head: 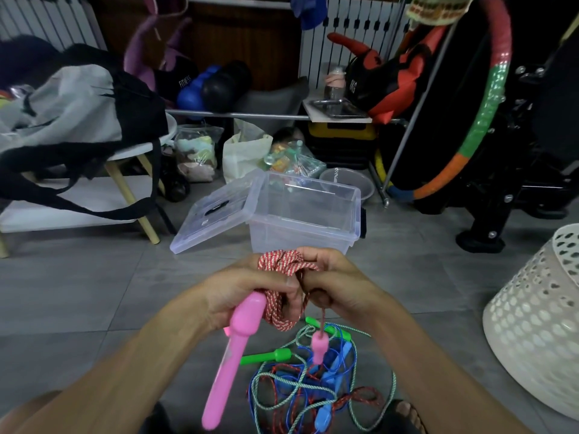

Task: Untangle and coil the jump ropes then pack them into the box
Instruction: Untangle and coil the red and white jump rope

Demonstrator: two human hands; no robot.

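Red-and-white cord: a coiled bundle of the red-and-white jump rope (283, 264) is held between both hands, in front of the clear plastic box (305, 214).
Left hand: the left hand (241, 292) is closed around the coil and one long pink handle (230, 355), which hangs down from the fist.
Right hand: the right hand (338, 286) is closed on the free strand, pinched just beside the coil; the second pink handle (319, 344) dangles below it.
Box: it is seen open and empty on the floor, with its lid (213, 214) leaning against its left side.
Remaining ropes: a tangle of blue, green and red cords (313, 389) lies on the tiled floor beneath the hands, with green handles (266, 357) and blue handles (322, 416) among it.
Risk, loose coil: if the left grip is eased before the tail is wrapped or tucked, the loops are likely to spring apart.
Risk, snagging: the dangling handle hangs close above the pile, so it could catch in those cords and be pulled back into the knot.
Risk, packing: an unsecured coil dropped into the box may unwind there.
Hidden: the number of loops and any knot inside the fists cannot be judged, since the fingers cover them.
Unclear: whether the red cord in the pile belongs to the held rope cannot be told.
Cut off: the lower edge of the tangle is partly cropped by the frame.
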